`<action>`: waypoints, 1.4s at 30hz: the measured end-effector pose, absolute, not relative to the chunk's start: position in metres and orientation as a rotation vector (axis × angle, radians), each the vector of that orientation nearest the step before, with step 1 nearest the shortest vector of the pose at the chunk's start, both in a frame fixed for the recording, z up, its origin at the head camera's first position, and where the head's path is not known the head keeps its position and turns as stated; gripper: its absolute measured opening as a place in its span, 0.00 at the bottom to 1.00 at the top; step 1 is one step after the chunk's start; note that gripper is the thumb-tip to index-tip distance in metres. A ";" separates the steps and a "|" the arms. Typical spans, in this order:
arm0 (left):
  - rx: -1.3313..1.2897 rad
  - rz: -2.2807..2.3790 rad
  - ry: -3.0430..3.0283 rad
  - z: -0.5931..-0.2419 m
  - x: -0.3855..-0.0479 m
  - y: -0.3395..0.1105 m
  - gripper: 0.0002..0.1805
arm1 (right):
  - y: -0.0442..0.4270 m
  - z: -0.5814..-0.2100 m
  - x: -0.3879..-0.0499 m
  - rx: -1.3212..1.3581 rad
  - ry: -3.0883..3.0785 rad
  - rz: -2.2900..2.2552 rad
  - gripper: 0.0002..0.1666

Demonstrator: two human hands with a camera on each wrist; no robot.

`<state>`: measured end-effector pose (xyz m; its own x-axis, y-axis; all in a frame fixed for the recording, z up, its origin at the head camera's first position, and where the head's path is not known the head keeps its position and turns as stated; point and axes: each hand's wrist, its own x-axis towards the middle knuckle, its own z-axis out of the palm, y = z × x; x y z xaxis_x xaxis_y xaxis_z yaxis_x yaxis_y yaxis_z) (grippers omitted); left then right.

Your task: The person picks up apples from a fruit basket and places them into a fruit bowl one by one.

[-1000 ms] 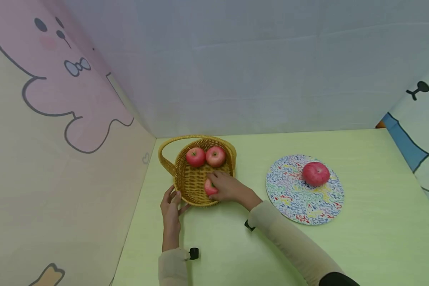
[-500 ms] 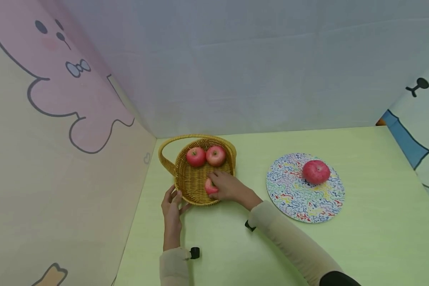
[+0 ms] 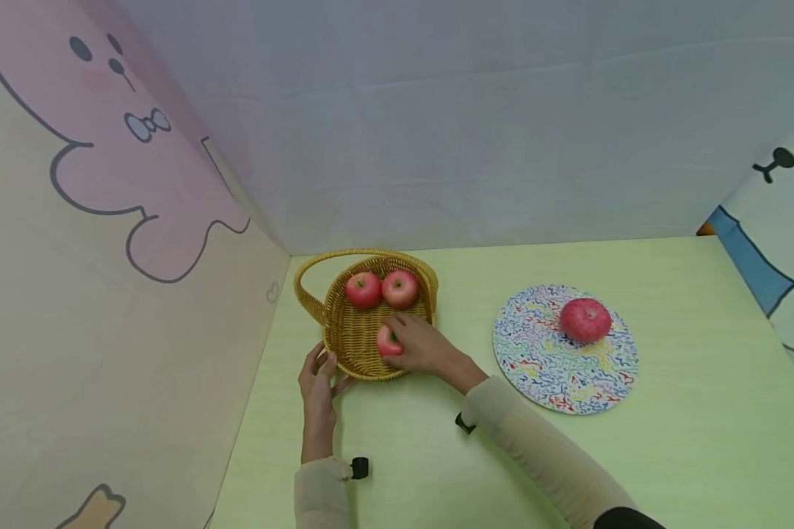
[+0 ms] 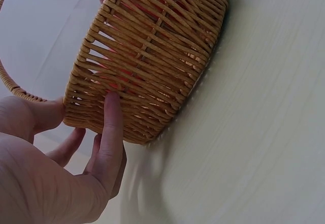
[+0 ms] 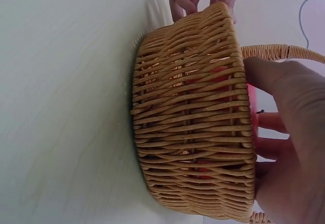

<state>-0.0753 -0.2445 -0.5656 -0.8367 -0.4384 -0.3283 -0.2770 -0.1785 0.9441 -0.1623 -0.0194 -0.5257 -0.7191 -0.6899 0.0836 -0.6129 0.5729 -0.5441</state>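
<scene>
A woven wicker basket with a tall handle stands on the table, two red apples lying at its far side. My right hand reaches over the near right rim and grips a third apple inside the basket. In the right wrist view the basket wall hides most of this apple. My left hand holds the basket's near left edge. The left wrist view shows that thumb at the rim and one extended finger against the woven wall.
Right of the basket lies a round board with a multicoloured squiggle pattern. One larger reddish-pink round fruit sits on it. The pale green table meets a pale back wall and cartoon-printed side panels.
The apple in my right hand has shifted and turned slightly, with more of its top showing. My left hand and the basket stay in place.
</scene>
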 end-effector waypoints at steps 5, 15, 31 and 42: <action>0.857 -2.175 -1.939 -0.567 -0.074 -0.245 0.26 | -0.018 -0.526 -0.161 -1.099 2.711 -0.900 0.39; 0.857 -2.172 -1.941 -0.569 -0.075 -0.246 0.26 | -0.009 -0.510 -0.153 -1.094 2.752 -1.029 0.39; 0.869 -2.185 -1.935 -0.569 -0.077 -0.244 0.25 | 0.025 -0.484 -0.135 -1.042 2.812 -1.258 0.39; 0.872 -2.174 -1.948 -0.568 -0.078 -0.246 0.26 | 0.062 -0.486 -0.132 -0.906 2.894 -1.337 0.39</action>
